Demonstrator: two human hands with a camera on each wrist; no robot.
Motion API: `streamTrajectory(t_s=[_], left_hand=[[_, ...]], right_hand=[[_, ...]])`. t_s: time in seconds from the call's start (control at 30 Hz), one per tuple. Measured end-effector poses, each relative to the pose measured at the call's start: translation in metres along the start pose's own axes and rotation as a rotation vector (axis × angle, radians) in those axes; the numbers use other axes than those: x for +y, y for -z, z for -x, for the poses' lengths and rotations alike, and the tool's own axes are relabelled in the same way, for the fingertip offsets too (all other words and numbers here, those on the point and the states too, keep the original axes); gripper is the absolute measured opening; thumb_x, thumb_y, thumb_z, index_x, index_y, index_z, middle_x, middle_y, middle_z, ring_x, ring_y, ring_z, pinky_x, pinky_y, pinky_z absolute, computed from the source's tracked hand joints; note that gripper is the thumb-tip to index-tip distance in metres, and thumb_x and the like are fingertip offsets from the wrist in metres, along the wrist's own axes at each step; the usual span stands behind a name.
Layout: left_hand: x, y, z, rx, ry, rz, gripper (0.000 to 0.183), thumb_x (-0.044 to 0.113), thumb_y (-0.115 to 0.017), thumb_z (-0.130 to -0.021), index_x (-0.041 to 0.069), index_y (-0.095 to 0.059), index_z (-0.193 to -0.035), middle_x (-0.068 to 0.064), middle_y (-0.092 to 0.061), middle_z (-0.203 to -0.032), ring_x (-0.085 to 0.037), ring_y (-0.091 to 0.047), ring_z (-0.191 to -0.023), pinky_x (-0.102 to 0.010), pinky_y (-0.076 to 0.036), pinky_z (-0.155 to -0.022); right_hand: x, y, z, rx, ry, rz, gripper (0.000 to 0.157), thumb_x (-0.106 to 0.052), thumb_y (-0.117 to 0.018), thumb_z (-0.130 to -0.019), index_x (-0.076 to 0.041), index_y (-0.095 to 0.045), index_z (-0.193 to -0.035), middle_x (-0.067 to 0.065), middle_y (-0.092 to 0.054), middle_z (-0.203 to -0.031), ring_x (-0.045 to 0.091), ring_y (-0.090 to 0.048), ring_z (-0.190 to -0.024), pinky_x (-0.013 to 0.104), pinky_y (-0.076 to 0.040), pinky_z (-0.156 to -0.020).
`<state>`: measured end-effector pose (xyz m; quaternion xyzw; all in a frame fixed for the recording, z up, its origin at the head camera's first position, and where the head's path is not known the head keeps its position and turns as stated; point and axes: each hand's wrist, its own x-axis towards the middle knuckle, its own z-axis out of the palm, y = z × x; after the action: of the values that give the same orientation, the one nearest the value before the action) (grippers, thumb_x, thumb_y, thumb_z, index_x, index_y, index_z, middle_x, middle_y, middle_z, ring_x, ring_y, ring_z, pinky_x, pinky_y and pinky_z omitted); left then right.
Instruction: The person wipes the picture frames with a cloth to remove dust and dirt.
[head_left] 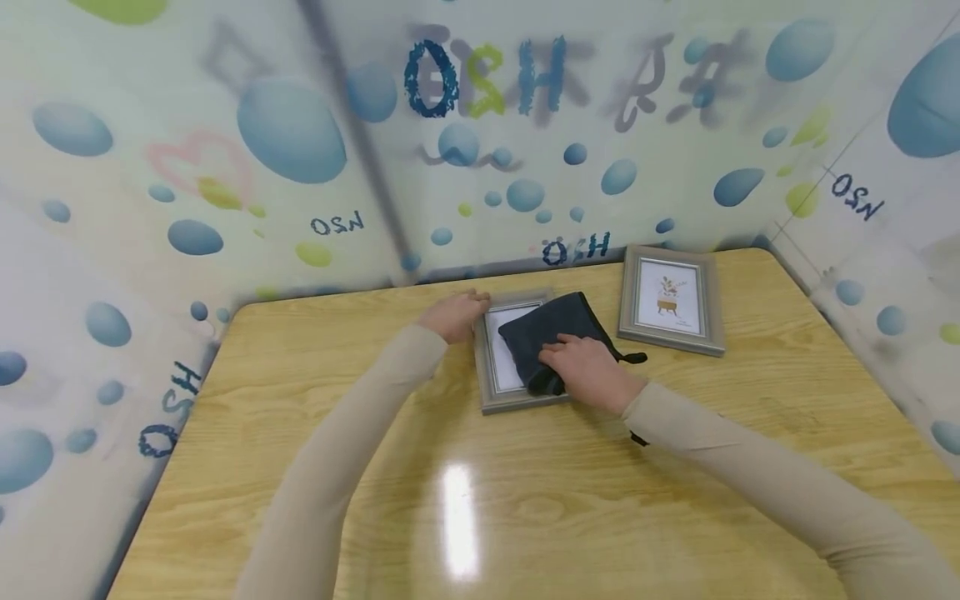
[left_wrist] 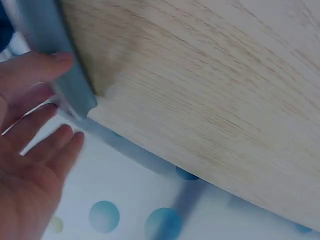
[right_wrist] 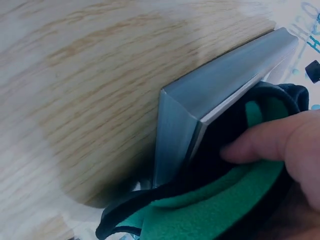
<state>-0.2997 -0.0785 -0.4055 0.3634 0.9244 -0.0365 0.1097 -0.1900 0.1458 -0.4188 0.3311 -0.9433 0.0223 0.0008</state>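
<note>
A grey picture frame lies on the wooden table, its white picture partly covered by a dark folded cloth with a hanging loop. At the frame's far left corner my left hand grips the edge; the left wrist view shows the thumb along the outer side of the frame, near a corner. My right hand holds the cloth against the frame's right part. Up close in the right wrist view, the cloth shows a green fuzzy side and dark trim, with the thumb pressing into its fold beside the frame border.
To the right lies a second grey frame with a potted-plant picture, near the table's back edge. A wall sheet printed with blue and green drops rises behind the wooden table and along both sides.
</note>
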Motion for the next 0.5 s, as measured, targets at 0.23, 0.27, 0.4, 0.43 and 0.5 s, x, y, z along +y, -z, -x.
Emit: streamTrajectory(t_s=[0.23, 0.27, 0.4, 0.43, 0.5], left_hand=[[-0.007, -0.002, -0.009, 0.005, -0.026, 0.02, 0.041, -0.008, -0.07, -0.078, -0.002, -0.057, -0.117, -0.018, -0.066, -0.107, -0.033, -0.062, -0.1, -0.041, -0.051, -0.087], [-0.009, -0.004, -0.01, 0.012, -0.031, 0.029, 0.038, -0.009, -0.07, -0.078, -0.001, -0.059, -0.113, -0.017, -0.066, -0.105, -0.032, -0.063, -0.098, -0.041, -0.051, -0.085], [-0.015, -0.006, -0.011, 0.023, -0.048, 0.045, 0.031, -0.013, -0.065, -0.08, 0.002, -0.061, -0.107, -0.014, -0.068, -0.104, -0.031, -0.064, -0.097, -0.04, -0.052, -0.085], [-0.016, -0.005, -0.012, 0.022, -0.052, 0.045, 0.03, -0.014, -0.063, -0.081, 0.002, -0.061, -0.106, -0.014, -0.068, -0.104, -0.031, -0.064, -0.096, -0.04, -0.052, -0.085], [-0.016, -0.005, -0.013, 0.022, -0.056, 0.049, 0.03, -0.015, -0.061, -0.082, 0.002, -0.062, -0.106, -0.013, -0.068, -0.102, -0.031, -0.064, -0.095, -0.04, -0.052, -0.084]], right_hand=[[-0.001, 0.004, -0.009, -0.057, -0.011, -0.13, 0.042, 0.005, -0.068, -0.083, -0.005, -0.064, -0.123, 0.015, -0.059, -0.129, 0.037, -0.052, -0.121, 0.049, -0.048, -0.092], [-0.003, 0.003, -0.011, -0.075, 0.003, -0.163, 0.044, 0.006, -0.067, -0.083, -0.005, -0.063, -0.125, 0.014, -0.058, -0.131, 0.036, -0.051, -0.122, 0.048, -0.048, -0.092], [-0.01, -0.003, -0.023, -0.108, 0.137, -0.354, 0.053, 0.014, -0.055, -0.08, -0.007, -0.061, -0.129, 0.011, -0.053, -0.138, 0.033, -0.046, -0.128, 0.046, -0.044, -0.098], [-0.011, -0.004, -0.025, -0.112, 0.177, -0.392, 0.056, 0.015, -0.053, -0.079, -0.007, -0.061, -0.13, 0.01, -0.052, -0.139, 0.032, -0.045, -0.13, 0.045, -0.043, -0.1], [-0.012, -0.007, -0.027, -0.113, 0.24, -0.439, 0.06, 0.017, -0.05, -0.077, -0.008, -0.06, -0.131, 0.009, -0.051, -0.14, 0.03, -0.042, -0.132, 0.044, -0.04, -0.102]])
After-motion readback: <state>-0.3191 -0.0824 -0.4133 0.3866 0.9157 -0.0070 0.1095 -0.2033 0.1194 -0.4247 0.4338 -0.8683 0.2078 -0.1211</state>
